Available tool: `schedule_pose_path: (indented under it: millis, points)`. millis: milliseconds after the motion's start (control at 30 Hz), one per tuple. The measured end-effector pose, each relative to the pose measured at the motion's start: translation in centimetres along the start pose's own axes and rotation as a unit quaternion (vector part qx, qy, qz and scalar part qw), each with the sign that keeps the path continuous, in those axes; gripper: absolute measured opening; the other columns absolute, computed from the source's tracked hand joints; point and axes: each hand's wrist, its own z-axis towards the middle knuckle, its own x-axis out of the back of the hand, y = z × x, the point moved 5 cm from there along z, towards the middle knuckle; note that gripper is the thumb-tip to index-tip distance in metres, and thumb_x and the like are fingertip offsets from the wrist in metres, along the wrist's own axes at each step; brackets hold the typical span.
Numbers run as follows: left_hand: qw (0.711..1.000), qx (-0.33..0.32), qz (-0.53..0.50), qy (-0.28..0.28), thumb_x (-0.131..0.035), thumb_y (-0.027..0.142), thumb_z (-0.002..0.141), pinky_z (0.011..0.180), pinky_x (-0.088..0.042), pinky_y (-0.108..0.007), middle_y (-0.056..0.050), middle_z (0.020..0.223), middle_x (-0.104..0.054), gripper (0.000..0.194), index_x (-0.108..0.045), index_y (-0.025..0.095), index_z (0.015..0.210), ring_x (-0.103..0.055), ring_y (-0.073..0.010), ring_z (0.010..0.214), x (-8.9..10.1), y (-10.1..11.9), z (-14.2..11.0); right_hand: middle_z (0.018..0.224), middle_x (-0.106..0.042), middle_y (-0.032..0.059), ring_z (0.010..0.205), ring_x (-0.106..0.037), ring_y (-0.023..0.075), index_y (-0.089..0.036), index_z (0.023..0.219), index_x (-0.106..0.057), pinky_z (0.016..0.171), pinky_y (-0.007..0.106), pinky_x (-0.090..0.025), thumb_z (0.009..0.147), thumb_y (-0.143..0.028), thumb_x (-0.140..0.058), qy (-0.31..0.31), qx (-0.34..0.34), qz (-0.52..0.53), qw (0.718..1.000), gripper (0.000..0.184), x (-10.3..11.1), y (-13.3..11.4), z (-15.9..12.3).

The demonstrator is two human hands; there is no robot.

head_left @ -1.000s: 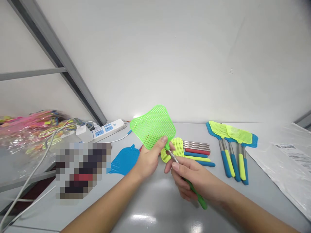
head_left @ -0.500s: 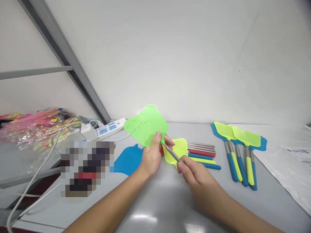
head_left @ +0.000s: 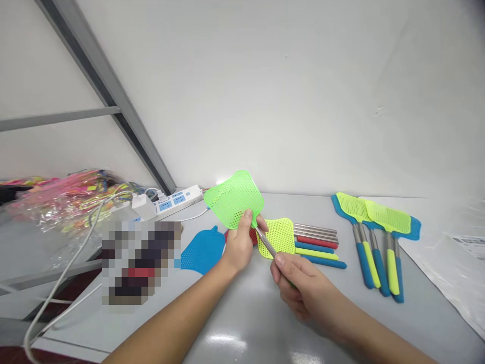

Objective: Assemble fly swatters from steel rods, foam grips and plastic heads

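My green fly swatter (head_left: 234, 198) has tipped a bit at twelve o'clock, with the fingers of my left hand (head_left: 238, 243) and right hand (head_left: 305, 288) gripping it, while two finished swatters (head_left: 373, 217) lie at two o'clock and loose rods (head_left: 316, 242) lie at one o'clock.

The left hand (head_left: 238, 242) stands upright, fingers curled shut, thumb on top. The right hand (head_left: 303, 288) pinches closed just beside it. The left forearm (head_left: 170, 308) and right forearm (head_left: 379, 333) angle inward.
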Motion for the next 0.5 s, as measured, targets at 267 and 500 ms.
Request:
schedule_pose_path:
  millis: [267, 500]
  points:
    - [0.997, -0.064, 0.032, -0.039, -0.035, 0.093, 0.064, 0.057, -0.039, -0.031, -0.003, 0.058, -0.053, 0.082, -0.067, 0.018, 0.069, -0.048, -0.0169, 0.057, 1.2, -1.2, -0.1, 0.061, -0.035, -0.0056, 0.057, -0.034, 0.011, -0.02, 0.086, -0.056, 0.052, 0.024, -0.025, 0.095, -0.054, -0.041, 0.086, 0.159, -0.268, 0.946, 0.038, 0.5, -0.8, -0.6]
    - [0.992, -0.044, -0.018, 0.121, -0.055, 0.048, 0.091, 0.081, -0.052, -0.038, -0.008, 0.103, -0.064, 0.036, -0.066, 0.015, 0.102, -0.061, -0.0211, 0.092, 3.2, 1.2, 3.7, 0.088, -0.061, 0.002, 0.082, -0.053, 0.0194, -0.022, 0.102, -0.062, 0.07, 0.028, -0.04, 0.091, -0.047, -0.053, 0.181, 0.271, -0.29, 0.9, 0.029, 1.9, -2.1, -1.2]
